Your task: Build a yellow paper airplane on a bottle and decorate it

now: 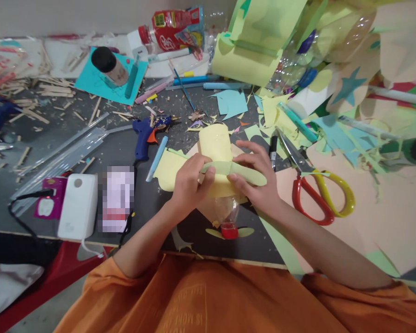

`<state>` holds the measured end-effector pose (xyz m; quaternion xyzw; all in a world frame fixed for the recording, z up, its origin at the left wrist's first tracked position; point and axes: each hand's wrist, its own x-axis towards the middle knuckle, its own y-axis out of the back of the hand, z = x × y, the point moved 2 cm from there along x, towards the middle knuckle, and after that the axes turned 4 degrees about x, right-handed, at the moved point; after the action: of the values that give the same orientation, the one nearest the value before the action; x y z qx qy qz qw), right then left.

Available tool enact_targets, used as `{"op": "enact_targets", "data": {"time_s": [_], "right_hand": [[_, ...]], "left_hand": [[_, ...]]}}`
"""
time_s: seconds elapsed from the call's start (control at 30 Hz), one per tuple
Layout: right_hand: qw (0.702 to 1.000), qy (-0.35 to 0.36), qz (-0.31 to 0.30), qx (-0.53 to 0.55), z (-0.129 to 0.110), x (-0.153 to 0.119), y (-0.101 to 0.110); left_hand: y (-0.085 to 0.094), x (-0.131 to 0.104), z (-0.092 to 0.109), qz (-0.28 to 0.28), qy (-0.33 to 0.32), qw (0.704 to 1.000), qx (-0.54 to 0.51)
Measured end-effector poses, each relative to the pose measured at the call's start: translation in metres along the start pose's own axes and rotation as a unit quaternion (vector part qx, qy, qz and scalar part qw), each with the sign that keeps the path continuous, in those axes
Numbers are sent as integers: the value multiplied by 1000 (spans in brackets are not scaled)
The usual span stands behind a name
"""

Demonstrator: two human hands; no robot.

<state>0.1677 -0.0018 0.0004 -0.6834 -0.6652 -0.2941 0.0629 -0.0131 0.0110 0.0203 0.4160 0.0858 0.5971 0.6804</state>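
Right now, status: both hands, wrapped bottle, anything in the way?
Left hand, right hand: both pinching pale green strip. Yellow-wrapped bottle: beneath strip, red cap toward wearer. Nothing seen blocking; scissors beside right hand.

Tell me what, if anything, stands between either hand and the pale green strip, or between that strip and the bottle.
Nothing visible blocks the left hand or right hand: both hold the strip. Between it and the bottle is the yellow paper wrapped around the bottle.
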Motion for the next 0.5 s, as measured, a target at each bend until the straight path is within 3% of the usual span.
{"op": "enact_targets", "data": {"time_s": [0.3, 0.5], "right_hand": [[999, -39, 37, -5, 4, 7, 4], [986, -113, 76, 98, 15, 14, -1]], "left_hand": [[1, 2, -1, -22, 77, 996, -46], [-2, 7, -5, -26, 170, 980, -98]]}}
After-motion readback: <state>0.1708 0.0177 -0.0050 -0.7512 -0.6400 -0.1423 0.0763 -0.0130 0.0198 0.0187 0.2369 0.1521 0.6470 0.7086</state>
